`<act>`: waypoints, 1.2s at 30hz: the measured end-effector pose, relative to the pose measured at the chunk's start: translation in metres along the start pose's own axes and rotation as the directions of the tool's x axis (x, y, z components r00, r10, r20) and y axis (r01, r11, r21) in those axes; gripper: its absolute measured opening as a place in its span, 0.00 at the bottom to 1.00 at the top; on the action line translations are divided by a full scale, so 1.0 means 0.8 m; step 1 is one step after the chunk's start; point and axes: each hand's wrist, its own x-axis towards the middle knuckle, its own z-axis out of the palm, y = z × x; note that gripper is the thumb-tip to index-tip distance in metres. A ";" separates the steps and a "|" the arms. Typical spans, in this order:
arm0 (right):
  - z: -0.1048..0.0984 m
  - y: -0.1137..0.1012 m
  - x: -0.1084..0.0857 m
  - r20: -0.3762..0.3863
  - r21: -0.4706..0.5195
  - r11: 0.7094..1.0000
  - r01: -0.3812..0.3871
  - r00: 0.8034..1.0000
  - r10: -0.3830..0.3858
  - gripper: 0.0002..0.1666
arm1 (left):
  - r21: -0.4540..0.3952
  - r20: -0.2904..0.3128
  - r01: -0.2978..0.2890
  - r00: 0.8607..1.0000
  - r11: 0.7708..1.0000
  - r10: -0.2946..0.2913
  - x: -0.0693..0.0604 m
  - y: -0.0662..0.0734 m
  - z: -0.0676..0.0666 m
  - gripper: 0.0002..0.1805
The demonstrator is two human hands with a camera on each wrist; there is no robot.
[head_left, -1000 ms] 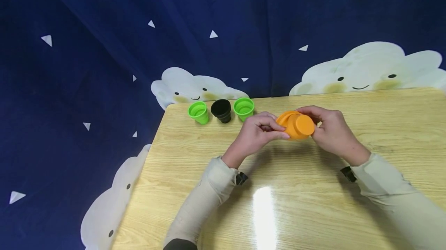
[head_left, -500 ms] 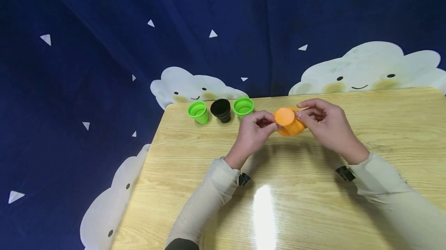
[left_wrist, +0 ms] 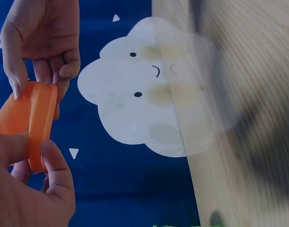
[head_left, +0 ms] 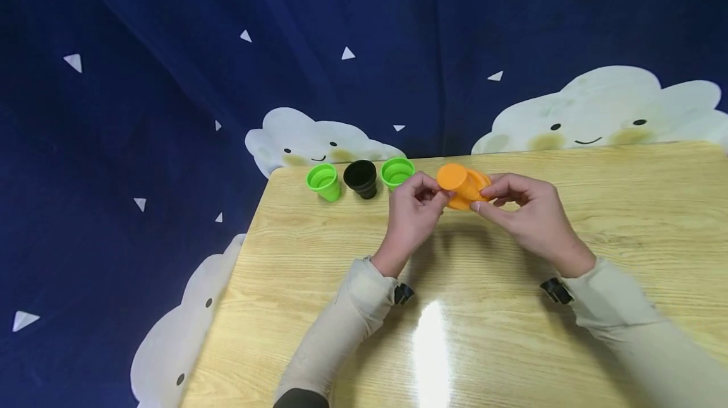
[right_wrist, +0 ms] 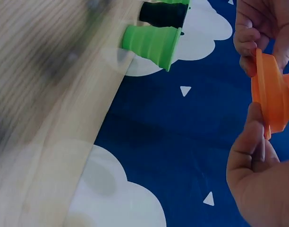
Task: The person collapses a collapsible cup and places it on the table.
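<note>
An orange collapsible cup [head_left: 467, 187] is held above the table between both hands, its flat base facing up and towards the head camera. My left hand [head_left: 414, 211] pinches the cup's rim from the left. From the right, my right hand [head_left: 526, 209] pinches the opposite side, thumb in front. In the left wrist view the orange cup [left_wrist: 40, 125] shows its rim edge-on, with fingers of both hands on it. The right wrist view shows the cup [right_wrist: 271, 92] from its other side, gripped at two opposite points of the rim.
Along the table's back edge stand a green cup [head_left: 324, 182], a black cup [head_left: 361, 179] and a second green cup [head_left: 397, 172], upright in a row. The wooden table [head_left: 489, 332] meets a dark blue cloth [head_left: 341, 4] printed with clouds.
Both hands have shifted left with the orange cup. Its base has swung from facing right to facing up and left, and the right thumb has moved to the front of the rim.
</note>
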 end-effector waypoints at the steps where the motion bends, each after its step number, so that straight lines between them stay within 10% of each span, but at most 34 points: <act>1: 0.001 0.000 0.000 -0.015 -0.007 1.000 0.007 1.000 -0.007 0.09 | -0.017 -0.001 0.008 1.000 1.000 -0.008 -0.001 0.000 0.000 0.08; 15: 0.002 -0.012 0.003 -0.093 -0.162 0.986 -0.050 0.995 0.035 0.08 | 0.076 0.127 -0.143 0.983 0.987 0.132 -0.013 0.003 -0.006 0.05; 26: 0.001 -0.008 0.005 -0.058 -0.400 0.908 0.123 0.986 -0.159 0.08 | -0.039 0.161 -0.096 0.982 0.995 0.101 -0.012 0.006 -0.012 0.06; 31: -0.002 -0.013 0.004 -0.060 -0.332 0.942 0.054 0.995 -0.078 0.06 | -0.123 0.163 -0.018 0.986 0.992 0.038 -0.010 0.006 -0.010 0.06; 36: -0.008 -0.015 -0.001 -0.039 -0.038 0.998 -0.059 0.998 0.057 0.03 | -0.204 0.157 0.060 0.987 0.977 -0.028 -0.007 0.002 -0.011 0.06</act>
